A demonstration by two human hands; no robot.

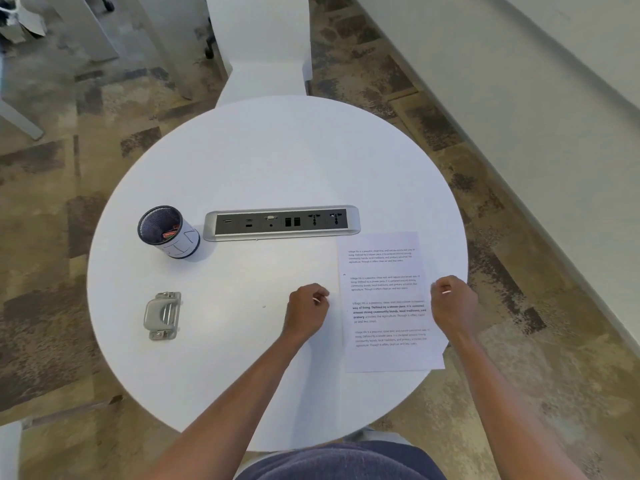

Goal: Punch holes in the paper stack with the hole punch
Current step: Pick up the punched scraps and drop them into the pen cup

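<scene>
A stack of printed white paper [384, 271] lies flat on the right side of the round white table [263, 161], its right edge reaching the table's rim. My right hand [452, 301] rests over the stack's right edge with fingers curled. My left hand [306, 311] sits on the table just left of the stack, fingers curled, holding nothing I can see. The grey metal hole punch [162, 315] lies far to the left near the table's edge, apart from both hands.
A mesh pen cup [168, 233] stands at the left. A recessed power and data socket strip [281, 222] runs across the table's middle. A white chair [263, 46] stands beyond the far edge. Patterned carpet surrounds the table; a white wall runs along the right.
</scene>
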